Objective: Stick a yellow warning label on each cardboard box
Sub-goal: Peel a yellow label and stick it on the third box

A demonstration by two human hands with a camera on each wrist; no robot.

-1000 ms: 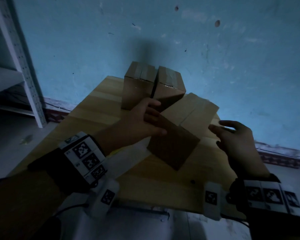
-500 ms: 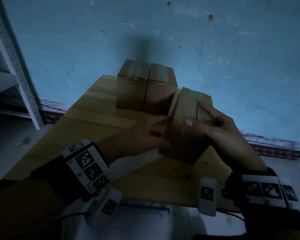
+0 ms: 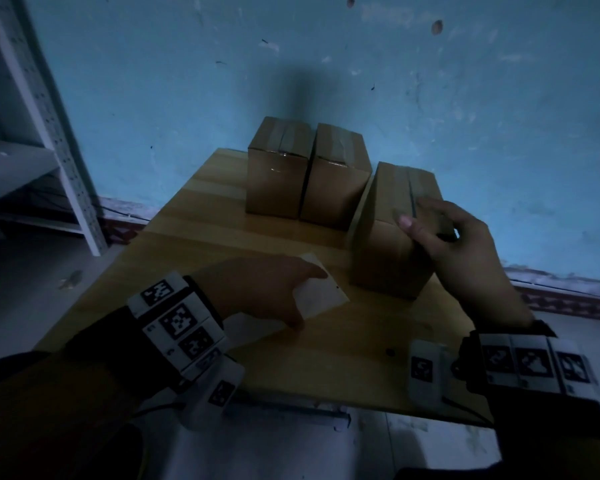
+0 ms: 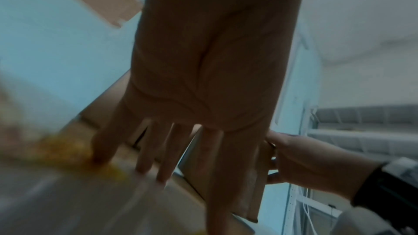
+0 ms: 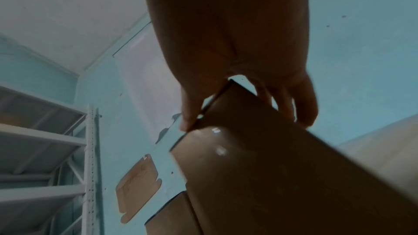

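Item: label sheet, flat on the surface just left of the near cardboard box, long axis slanting toward it; left hand fingers extended, pressing the sheet; right hand grasping the box top.

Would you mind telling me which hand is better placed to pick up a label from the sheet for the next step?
Left. The left hand already rests on the label sheet lying on the table, fingers spread over it. The right hand is occupied, gripping the top of the nearest cardboard box.
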